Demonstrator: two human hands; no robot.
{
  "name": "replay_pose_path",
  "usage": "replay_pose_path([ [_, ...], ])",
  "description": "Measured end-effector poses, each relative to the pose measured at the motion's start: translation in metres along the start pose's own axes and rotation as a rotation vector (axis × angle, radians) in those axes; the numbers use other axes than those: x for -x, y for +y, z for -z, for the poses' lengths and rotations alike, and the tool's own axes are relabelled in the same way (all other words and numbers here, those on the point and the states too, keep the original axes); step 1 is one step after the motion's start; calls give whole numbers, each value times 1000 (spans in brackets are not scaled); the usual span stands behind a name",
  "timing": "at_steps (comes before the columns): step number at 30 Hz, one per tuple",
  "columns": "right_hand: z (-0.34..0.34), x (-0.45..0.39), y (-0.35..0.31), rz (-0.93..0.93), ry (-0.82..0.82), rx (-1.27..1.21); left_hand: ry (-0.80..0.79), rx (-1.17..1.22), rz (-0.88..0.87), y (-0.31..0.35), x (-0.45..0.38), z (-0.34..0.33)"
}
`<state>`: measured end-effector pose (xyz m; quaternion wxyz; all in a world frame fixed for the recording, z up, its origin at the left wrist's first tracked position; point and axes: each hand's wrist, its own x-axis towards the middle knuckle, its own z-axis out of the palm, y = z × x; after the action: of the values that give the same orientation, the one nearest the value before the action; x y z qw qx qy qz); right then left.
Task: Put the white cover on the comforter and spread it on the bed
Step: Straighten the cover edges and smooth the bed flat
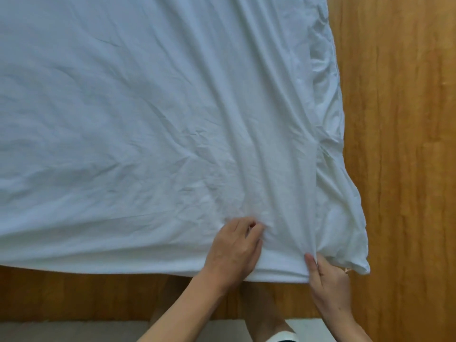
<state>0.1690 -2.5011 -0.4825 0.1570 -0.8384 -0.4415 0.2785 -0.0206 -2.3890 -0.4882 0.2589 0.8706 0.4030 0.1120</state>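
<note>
White cover (148,107) spread flat; left grip (235,245) pinches near edge, right grip (325,275) bunches corner fabric.

Plain white cover (148,107), apparently unpatterned, over orange-brown wood-grain floor (399,119).

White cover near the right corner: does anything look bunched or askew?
Yes. The white cover is gathered into long folds running up from the right hand, and the right edge looks lumpy and crumpled. The left hand grips it nearby.
</note>
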Motion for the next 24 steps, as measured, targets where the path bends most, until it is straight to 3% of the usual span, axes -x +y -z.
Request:
replay_pose_path([
  [2, 5, -6, 6, 74, 30, 101, 16, 3, 5, 0, -5, 1],
  [5, 3, -11, -2, 34, 56, 140, 49, -2, 25, -5, -9, 7],
  [7, -3, -12, -18, 39, 198, 132, 89, -20, 54, -17, -12, 14],
  [10, -3, -26, -62, 190, 497, 79, 148, -86, 155, -46, -22, 26],
  [12, -1, -65, -102, 295, 574, 19, 175, -133, 251, -66, -32, 38],
  [14, 3, -130, -139, 272, 559, 5, 180, -174, 314, -81, -43, 50],
  [16, 11, -201, -160, 126, 469, 54, 182, -204, 328, -91, -56, 57],
  [20, 19, -283, -167, -164, 96, 15, 147, -216, 352, -104, -71, 54],
  [22, 23, -288, -155, -120, 97, 119, 119, -228, 380, -104, -71, 48],
  [24, 35, -286, -141, -95, 257, 154, 101, -236, 384, -103, -68, 46],
])
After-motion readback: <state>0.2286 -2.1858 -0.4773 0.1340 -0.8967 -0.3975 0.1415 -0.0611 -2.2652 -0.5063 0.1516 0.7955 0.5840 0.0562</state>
